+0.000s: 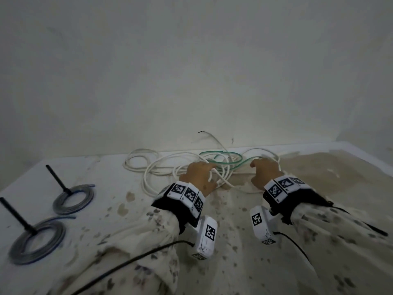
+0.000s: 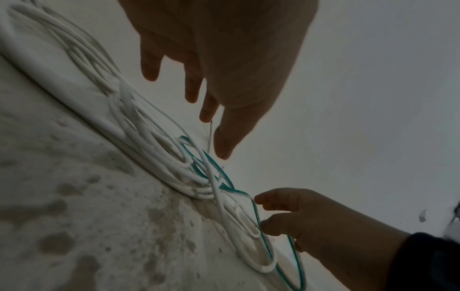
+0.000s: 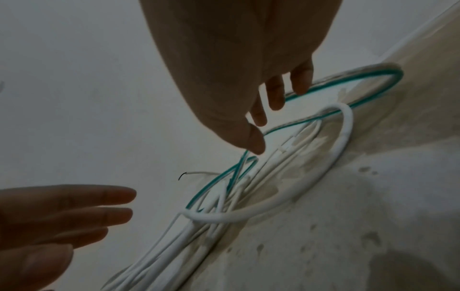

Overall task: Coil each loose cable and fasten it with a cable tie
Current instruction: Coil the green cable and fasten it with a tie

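A tangle of loose white cables [image 1: 144, 149] [image 2: 149, 137] [image 3: 347, 126] lies on the cloth-covered table against the wall. A thin green cable [image 1: 229, 154] [image 2: 255, 208] [image 3: 214, 184] loops through it. My left hand [image 1: 200, 175] [image 2: 224, 137] hovers over the middle of the tangle with its fingers spread and holds nothing. My right hand [image 1: 265, 173] [image 3: 254, 135] reaches down at the right end, and its straight fingertips touch the green cable. Nothing is pinched in either hand.
Two coiled grey-blue cables [image 1: 57, 204] [image 1: 17, 254] lie at the left of the table, each with a black cable tie [image 1: 57, 179] [image 1: 17, 213] sticking up. A thin wire end with a black tip [image 1: 201, 131] pokes up by the wall [image 1: 191, 60].
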